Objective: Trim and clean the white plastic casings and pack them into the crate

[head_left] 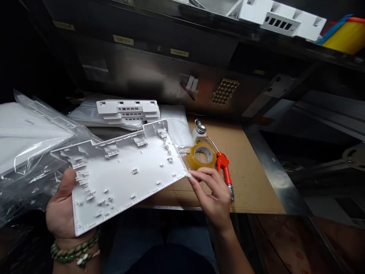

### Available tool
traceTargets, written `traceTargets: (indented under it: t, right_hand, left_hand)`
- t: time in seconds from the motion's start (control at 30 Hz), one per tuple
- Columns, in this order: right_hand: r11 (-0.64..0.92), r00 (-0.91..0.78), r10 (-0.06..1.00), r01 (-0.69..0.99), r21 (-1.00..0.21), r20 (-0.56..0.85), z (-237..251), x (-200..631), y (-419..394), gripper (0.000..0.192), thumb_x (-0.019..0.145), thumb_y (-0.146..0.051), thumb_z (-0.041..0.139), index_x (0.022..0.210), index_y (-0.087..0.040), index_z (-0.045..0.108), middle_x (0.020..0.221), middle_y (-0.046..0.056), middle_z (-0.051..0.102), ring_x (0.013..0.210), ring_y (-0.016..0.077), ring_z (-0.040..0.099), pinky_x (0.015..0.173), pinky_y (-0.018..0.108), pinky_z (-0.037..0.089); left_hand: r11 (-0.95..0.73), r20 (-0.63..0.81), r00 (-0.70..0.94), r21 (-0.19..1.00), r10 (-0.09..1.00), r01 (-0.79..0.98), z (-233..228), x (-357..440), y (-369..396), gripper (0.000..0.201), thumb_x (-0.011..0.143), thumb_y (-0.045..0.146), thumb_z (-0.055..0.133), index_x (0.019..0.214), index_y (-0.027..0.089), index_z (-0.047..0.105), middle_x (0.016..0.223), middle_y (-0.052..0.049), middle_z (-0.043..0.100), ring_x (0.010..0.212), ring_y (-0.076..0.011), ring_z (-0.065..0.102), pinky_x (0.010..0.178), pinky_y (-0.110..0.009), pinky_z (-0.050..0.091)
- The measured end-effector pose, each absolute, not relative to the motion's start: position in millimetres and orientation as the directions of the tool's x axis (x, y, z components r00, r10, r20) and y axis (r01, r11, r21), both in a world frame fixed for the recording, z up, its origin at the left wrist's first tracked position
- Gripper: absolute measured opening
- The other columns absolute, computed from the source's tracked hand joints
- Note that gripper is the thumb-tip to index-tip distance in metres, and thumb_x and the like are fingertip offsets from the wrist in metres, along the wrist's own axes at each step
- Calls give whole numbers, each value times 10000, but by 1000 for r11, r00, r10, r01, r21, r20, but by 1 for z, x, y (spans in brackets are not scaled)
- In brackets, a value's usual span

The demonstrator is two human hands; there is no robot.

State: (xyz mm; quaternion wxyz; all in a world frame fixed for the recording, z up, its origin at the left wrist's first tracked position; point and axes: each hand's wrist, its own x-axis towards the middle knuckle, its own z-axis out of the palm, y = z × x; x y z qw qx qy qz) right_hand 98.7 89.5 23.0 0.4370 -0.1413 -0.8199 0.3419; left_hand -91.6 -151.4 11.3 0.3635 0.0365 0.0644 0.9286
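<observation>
The left hand (61,207) grips the near left edge of a white plastic panel (125,171), thumb on top, holding it tilted above the table edge with its ribbed inner side up. The right hand (212,194) pinches the panel's right corner between its fingertips. Under the panel lies a sheet of brown cardboard (251,167) spread on a dark metal bench. On the cardboard, just beside the right hand, sit a roll of clear tape (202,156) and a red air gun (225,169). More white panels (128,110) are stacked behind, on plastic bags (31,140). A dim metal wall and an overhead shelf close the space.
</observation>
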Motion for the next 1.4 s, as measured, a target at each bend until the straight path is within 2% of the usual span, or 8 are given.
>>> traceTargets:
  t: [0.33,0.5,0.63,0.73,0.83,1.0,1.27,1.4]
  right_hand:
    - [762,-588,484,-80,-642,648,23,98,80,252,929,-53,693,1117,-207,757,1014,59,688,921,167,692,844,295,578]
    - [775,-622,443,-96,-624,645,18,99,86,238,935,-55,686,1118,-192,753,1004,61,694,915,162,697,841,290,580]
    - [771,-540,538,5,-637,647,19,98,111,192,951,-101,690,1086,-213,769,990,50,702,889,163,684,805,303,570]
    - [731,-454,605,-11,-683,655,34,92,124,148,951,-148,707,1050,-231,779,989,42,706,887,171,673,761,311,559]
    - [696,-419,624,-85,-713,660,53,81,125,136,951,-167,713,1043,-243,780,996,35,715,910,175,677,746,313,557]
    - [695,-454,575,-168,-699,681,68,59,114,124,966,-176,692,1037,-231,778,988,34,716,891,169,685,753,325,576]
    - [690,-502,563,-153,-708,657,58,53,108,140,968,-149,683,1054,-214,773,986,33,708,915,160,679,780,321,585]
    - [737,-497,525,-140,-661,691,59,53,105,139,965,-147,682,1052,-209,772,980,40,705,887,164,674,764,320,579]
  left_hand:
    - [-649,152,-634,81,758,-756,5,-92,-152,549,1094,509,312,1613,330,320,1594,-64,436,1451,-299,427,1250,-583,170]
    - [-567,259,-534,68,805,-821,9,-91,-150,609,1087,549,194,1609,279,352,1624,-90,404,1503,-297,352,1256,-583,127]
    - [-495,310,-435,153,846,-855,14,-90,-150,732,1054,629,91,1587,238,406,1551,-80,529,1549,-272,237,1264,-573,88]
    - [-453,308,-393,154,866,-878,15,-85,-151,730,1035,665,92,1590,302,396,1528,-26,561,1560,-268,190,1272,-569,69]
    - [-493,187,-469,115,863,-862,9,-81,-155,573,1052,598,150,1582,473,328,1545,89,531,1559,-264,192,1282,-570,83]
    - [-461,50,-459,141,887,-876,-4,-81,-167,507,1043,567,176,1547,617,192,1638,168,349,1538,-258,281,1290,-517,151]
    - [-538,222,-500,175,837,-824,6,-63,-149,559,1055,446,67,1566,560,263,1631,140,430,1574,-241,214,1292,-525,49]
    - [-466,234,-421,188,876,-865,3,-70,-159,583,1060,352,57,1583,540,233,1669,138,359,1572,-226,229,1290,-492,46]
